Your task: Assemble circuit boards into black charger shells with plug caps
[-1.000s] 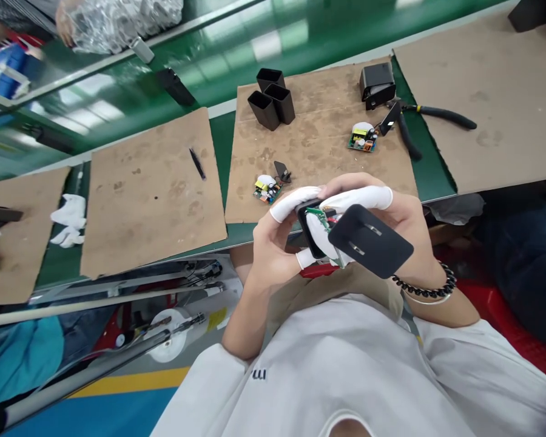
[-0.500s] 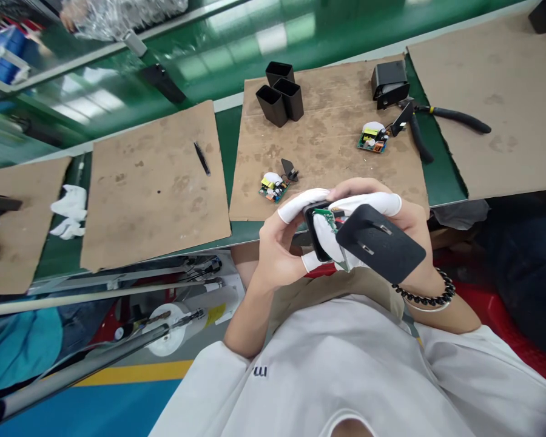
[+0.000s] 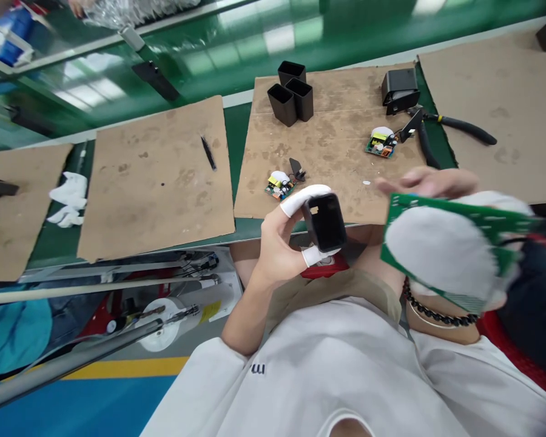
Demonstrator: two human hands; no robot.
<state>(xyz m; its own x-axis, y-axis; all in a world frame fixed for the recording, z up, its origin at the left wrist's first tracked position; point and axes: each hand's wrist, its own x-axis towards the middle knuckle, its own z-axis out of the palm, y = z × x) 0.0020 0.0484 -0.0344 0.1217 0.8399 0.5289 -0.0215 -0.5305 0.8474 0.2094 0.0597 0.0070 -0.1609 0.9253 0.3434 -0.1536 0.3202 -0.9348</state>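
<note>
My left hand (image 3: 286, 243), with white finger cots, is closed around a black plastic housing (image 3: 325, 223) whose open end faces me, held just below the table edge. My right hand (image 3: 441, 243) is raised close to the camera and blurred; its cot-covered thumb and fingers pinch a green circuit board (image 3: 455, 212). On the middle cardboard mat (image 3: 327, 145) lie two small circuit boards (image 3: 279, 184) (image 3: 381, 143) with black plug plates, three empty black housings (image 3: 291, 97) and another black housing (image 3: 399, 90).
Black-handled pliers (image 3: 450, 127) lie at the mat's right edge. A second cardboard mat (image 3: 155, 176) to the left carries a thin black tool (image 3: 208, 153). White cloth (image 3: 68, 197) lies further left. A green conveyor belt (image 3: 236, 42) runs behind the mats.
My right hand has pulled the circuit board out of the black housing and swung it up to the right, near the camera. My left hand keeps the housing, now empty.
</note>
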